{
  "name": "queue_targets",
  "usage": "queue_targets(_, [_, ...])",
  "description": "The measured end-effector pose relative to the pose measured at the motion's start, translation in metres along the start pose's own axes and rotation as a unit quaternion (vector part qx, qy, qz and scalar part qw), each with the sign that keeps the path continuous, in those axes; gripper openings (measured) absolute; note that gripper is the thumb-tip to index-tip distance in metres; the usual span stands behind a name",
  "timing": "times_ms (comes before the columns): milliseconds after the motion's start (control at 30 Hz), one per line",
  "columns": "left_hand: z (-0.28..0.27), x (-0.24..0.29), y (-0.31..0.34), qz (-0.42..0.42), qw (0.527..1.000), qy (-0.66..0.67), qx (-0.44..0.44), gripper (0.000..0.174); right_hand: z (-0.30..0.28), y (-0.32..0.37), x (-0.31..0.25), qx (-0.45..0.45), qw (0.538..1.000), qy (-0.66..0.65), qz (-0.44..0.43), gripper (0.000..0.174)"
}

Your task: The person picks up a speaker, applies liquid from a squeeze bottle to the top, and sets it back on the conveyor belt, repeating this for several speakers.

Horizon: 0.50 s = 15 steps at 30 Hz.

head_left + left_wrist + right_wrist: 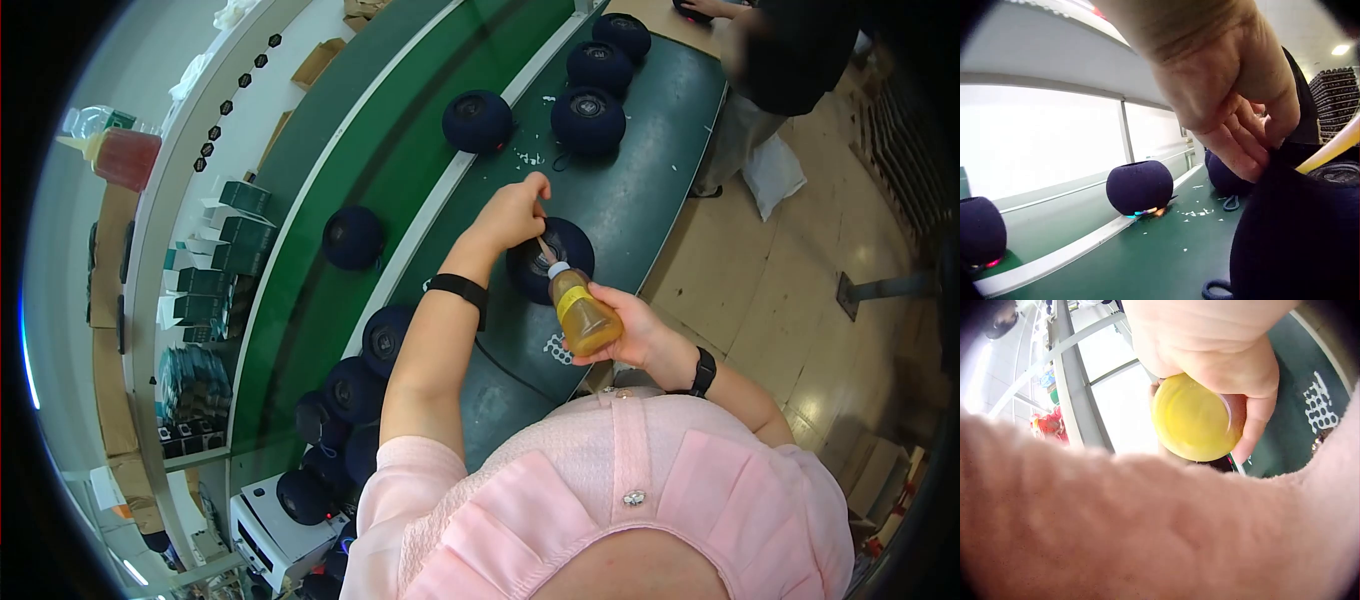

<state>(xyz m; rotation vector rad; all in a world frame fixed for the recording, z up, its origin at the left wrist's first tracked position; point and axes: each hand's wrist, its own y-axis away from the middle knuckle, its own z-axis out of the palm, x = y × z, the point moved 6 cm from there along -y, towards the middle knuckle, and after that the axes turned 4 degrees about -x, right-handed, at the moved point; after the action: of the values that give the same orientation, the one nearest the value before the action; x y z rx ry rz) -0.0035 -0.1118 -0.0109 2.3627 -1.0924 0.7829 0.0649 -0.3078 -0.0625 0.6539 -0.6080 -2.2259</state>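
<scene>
1. Head view: my right hand (640, 332) has its fingers and thumb wrapped round a clear squeeze bottle of amber-yellow liquid with a yellow band and whitish cap (585, 316). Bottle tilted, its base toward me, its pale slender nozzle directed at the work.

2. Work piece: a dark navy, rounded, fabric-covered unit with a round dark disc set in its top (574, 252), on the dark green worktable (655, 130), just in front of both my hands.

3. Left wrist view: my left hand (1229, 87) has its fingers bent, the tips pinching the fabric at the top edge of that unit. Nozzle tip meets the opening just beside them; exact contact hidden by the cloth.

4. Right wrist view: round yellow bottle base faces the camera, my fingers curled about its side. Nozzle hidden here.

5. Surroundings: a green conveyor belt (300, 330) runs along the table behind a pale rail (405, 250). One similar navy ball (353, 238) sits on the belt, another (477, 121) by the rail. A white perforated scrap (558, 348) lies on the table near the bottle.
</scene>
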Motion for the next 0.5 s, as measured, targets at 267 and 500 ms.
queue_targets(267, [-0.001, -0.035, 0.013, -0.073, 0.988, 0.137, 0.015, 0.038, 0.007, 0.0, 0.003, 0.003, 1.0, -0.006, 0.022, 0.051])
queue_targets(500, [-0.002, -0.039, 0.013, -0.083, 0.987, 0.134, 0.013, 0.038, 0.006, -0.009, 0.01, -0.033, 0.998, -0.05, -0.001, 0.045])
